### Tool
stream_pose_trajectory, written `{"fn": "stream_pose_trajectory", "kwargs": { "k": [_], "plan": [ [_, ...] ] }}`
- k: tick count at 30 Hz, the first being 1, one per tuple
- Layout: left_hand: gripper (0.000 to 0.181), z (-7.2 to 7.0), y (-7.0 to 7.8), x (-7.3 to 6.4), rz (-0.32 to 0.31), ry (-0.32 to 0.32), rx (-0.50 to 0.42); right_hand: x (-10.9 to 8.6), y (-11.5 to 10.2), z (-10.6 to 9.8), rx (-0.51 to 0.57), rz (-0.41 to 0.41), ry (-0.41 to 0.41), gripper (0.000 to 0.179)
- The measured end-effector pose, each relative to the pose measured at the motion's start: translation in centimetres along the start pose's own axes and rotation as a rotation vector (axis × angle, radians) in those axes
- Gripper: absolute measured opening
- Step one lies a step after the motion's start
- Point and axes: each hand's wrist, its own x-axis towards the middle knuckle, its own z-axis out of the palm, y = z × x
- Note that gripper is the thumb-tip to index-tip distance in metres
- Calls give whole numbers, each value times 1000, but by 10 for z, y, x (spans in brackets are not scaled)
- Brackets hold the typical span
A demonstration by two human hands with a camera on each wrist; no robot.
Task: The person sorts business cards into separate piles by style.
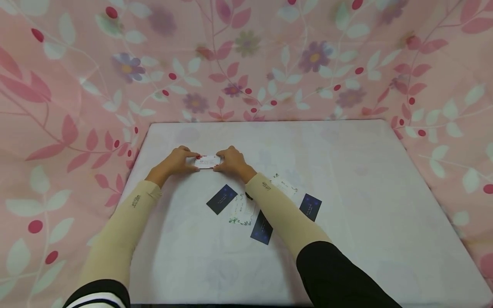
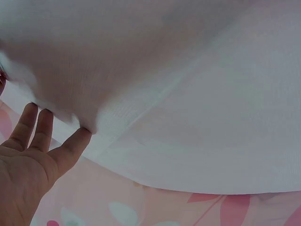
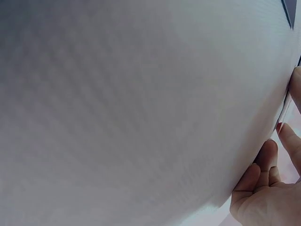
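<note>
A small white card (image 1: 207, 162) with red corner decoration and tiny print lies toward the far left of the white-covered table. My left hand (image 1: 179, 160) holds its left end, thumb at the near corner and forefinger at the far one. At the right end, the thumb and forefinger of my right hand (image 1: 233, 162) grip it the same way. In the left wrist view the other fingertips of the left hand (image 2: 23, 181) rest on the cloth. The right wrist view catches the right hand (image 3: 270, 197) at its edge, fingertips down by the card.
Nearer me lie a dark blue card (image 1: 221, 199), a white card with green leaves (image 1: 243, 210), another dark blue card (image 1: 262, 230), a third (image 1: 311, 206) and a leaf-printed white card (image 1: 286, 186). My right forearm partly covers some. A pink floral curtain (image 1: 246, 64) surrounds the table (image 1: 366, 235).
</note>
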Motion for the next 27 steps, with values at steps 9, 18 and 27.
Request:
{"fn": "stream_pose_trajectory", "kwargs": {
  "k": [9, 18, 27],
  "plan": [
    [64, 0, 3, 1, -8, -1, 13, 0, 1, -1, 26, 6, 3, 63],
    [67, 1, 3, 1, -39, -19, 16, 2, 1, 1, -9, 6, -2, 66],
    [69, 3, 0, 1, -21, -2, 28, 6, 3, 3, -51, 4, -12, 68]
  ]
}}
